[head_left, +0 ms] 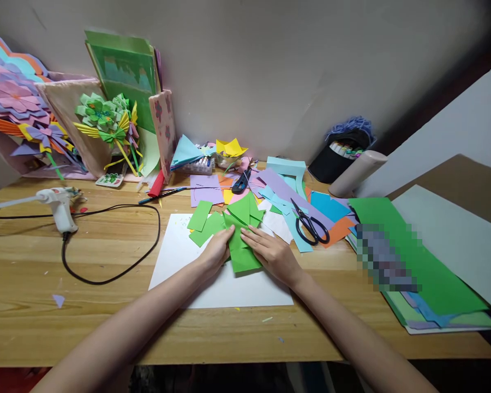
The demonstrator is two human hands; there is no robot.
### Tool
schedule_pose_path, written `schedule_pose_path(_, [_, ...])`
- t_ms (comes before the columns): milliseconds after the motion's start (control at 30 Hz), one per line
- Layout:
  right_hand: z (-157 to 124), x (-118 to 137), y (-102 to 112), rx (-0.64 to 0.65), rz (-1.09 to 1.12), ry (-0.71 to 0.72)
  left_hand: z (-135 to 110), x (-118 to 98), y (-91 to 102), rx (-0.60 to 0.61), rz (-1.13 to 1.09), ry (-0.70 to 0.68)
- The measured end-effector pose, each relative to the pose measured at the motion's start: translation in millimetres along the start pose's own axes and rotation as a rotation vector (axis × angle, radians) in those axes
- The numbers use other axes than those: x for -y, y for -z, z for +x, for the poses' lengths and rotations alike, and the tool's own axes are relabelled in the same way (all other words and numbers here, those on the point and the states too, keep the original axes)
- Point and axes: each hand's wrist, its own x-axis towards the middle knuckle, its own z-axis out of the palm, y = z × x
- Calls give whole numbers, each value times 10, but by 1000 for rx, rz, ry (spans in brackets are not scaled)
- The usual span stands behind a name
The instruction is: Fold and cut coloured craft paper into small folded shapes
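A folded green paper piece [243,252] lies on a white sheet [196,284] in the middle of the wooden table. My left hand [217,248] presses on its left edge with the fingers bent together. My right hand [270,252] lies flat on its right side, fingers stretched toward the fold. More green paper pieces [204,222] lie just beyond the hands on the white sheet.
A glue gun [59,204] with a black cord [106,273] lies at left. Black scissors [311,225] rest on coloured paper scraps at right. A stack of green sheets [425,273] sits far right. Paper flowers [106,123] lean on the wall. A marker pot [341,155] stands behind.
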Motion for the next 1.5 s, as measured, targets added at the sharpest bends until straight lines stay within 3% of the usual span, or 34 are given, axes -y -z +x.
schedule_pose_path(233, [-7,6,-9,7,29,-1,-4,-1,-4,18,39,-1])
schedule_pose_path(367, [10,15,41,3,197,-39,4,-11,14,5,123,-38])
schedule_pose_path(433, [42,26,90,-42,384,-147,-12,-43,17,35,238,-70])
schedule_pose_path(533, [106,38,145,-122,694,-461,-73,-108,-1,157,438,-40])
schedule_pose_path(633, [143,24,127,-71,913,-704,-149,-152,-42,243,601,57])
schedule_pose_path(800, [112,-35,23,34,1098,-842,-174,-156,-100,374,786,76])
schedule_pose_path(867, [104,-51,13,-3,1106,-852,-141,-144,-93,319,879,-14])
schedule_pose_path(967, [108,-65,41,-99,1126,-894,-87,-131,-47,113,1009,-161])
schedule_pose_path(1033, [108,-74,71,-91,1168,-906,-69,-131,-13,41,1048,-209])
schedule_pose_path(1200, [87,-100,89,-3,1193,-911,-67,-147,37,35,1080,-208])
schedule_pose_path(1500, [68,-114,24,-40,1209,-944,-23,-126,79,80,983,-148])
